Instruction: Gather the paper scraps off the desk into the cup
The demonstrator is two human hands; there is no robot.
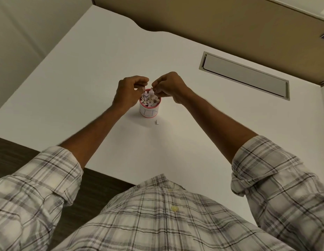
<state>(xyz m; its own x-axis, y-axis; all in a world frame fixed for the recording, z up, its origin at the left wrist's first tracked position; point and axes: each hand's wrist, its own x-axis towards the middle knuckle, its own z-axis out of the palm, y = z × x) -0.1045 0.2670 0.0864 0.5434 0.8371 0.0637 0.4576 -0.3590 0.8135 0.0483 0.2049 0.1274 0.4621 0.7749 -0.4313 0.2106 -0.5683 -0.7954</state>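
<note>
While both forearms reach out over the white desk, the two hands meet just above the mouth of the cup. That cup is white with a pink rim and base, stands upright near the middle of the desk, and is heaped to the brim with paper scraps. On the near-left side of the rim, the left hand has its fingers curled inward and the thumb drawn toward the fingertips in a loose pinch; whether anything sits in that pinch cannot be told. Over the far-right side of the rim, the right hand is closed more tightly, its thumb and first fingers nipping a small pale scrap that hangs down onto the heap. One stray scrap lies flat on the desk just in front of the cup, touching nothing. Rolled plaid sleeves cover both upper arms.
</note>
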